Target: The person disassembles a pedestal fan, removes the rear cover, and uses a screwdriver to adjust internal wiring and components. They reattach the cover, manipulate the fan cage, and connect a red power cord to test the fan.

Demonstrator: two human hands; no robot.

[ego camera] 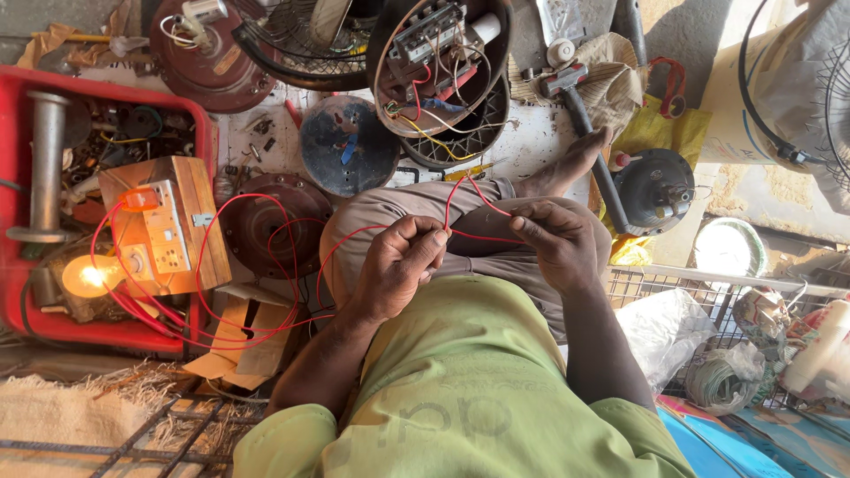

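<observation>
Cluttered workshop floor spreads around us, fan parts everywhere. Our left hand point(397, 265) and right hand point(553, 239) each pinch the red wire point(482, 237), stretched between them above our lap. From the left hand it loops toward 9 o'clock to a wooden switchboard point(168, 226) with a lit bulb point(86, 277). At 12 o'clock sits a wired motor housing point(438, 57); a hammer point(575, 106) lies at 1 o'clock.

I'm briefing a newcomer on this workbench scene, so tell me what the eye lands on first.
First, the thin red wire stretched between the left hand and right hand at centre, over the lap. Next, the glowing orange light bulb at far left, beside the wooden switch board on the red plastic tray. Above, an open round fan housing full of coloured wiring sits at top centre.
</observation>
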